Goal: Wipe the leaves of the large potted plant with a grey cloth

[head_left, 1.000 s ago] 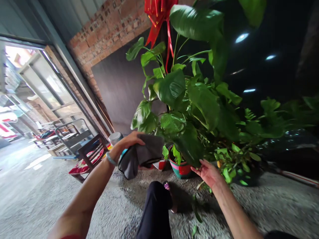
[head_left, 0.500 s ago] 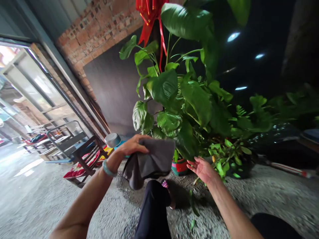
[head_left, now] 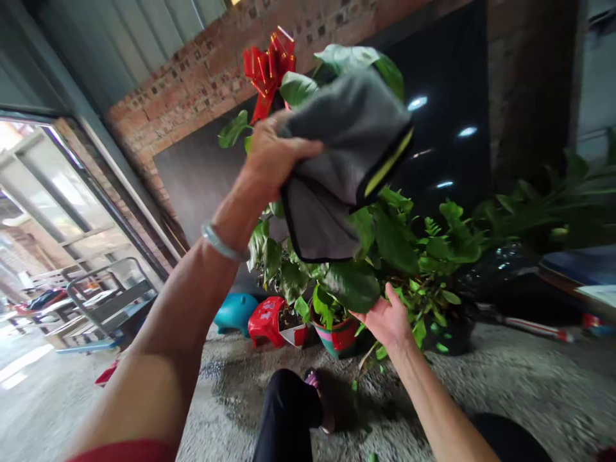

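"Where is the grey cloth (head_left: 353,138)?"

"Up in front of the plant's upper leaves, hiding some. The left hand (head_left: 275,153) pinches one end, thumb on the near face, other fingers mostly hidden. Held by the end, it likely hangs loose so that most of its surface stays free."

"Touching the leaves?"

"Can't tell; it's blurred and overlaps them."

"And the right hand (head_left: 389,321)?"

"Low, palm up, thumb spread away from the fingers, which reach to the edge of a broad leaf (head_left: 353,287). Probably that steadies the leaf from below; the fingertips are partly hidden."

"Beneath that?"

"A banded pot (head_left: 339,337) on the floor (head_left: 231,410), with a red stool (head_left: 265,319) beside it. Above, a red bow (head_left: 269,64), perhaps decoration."
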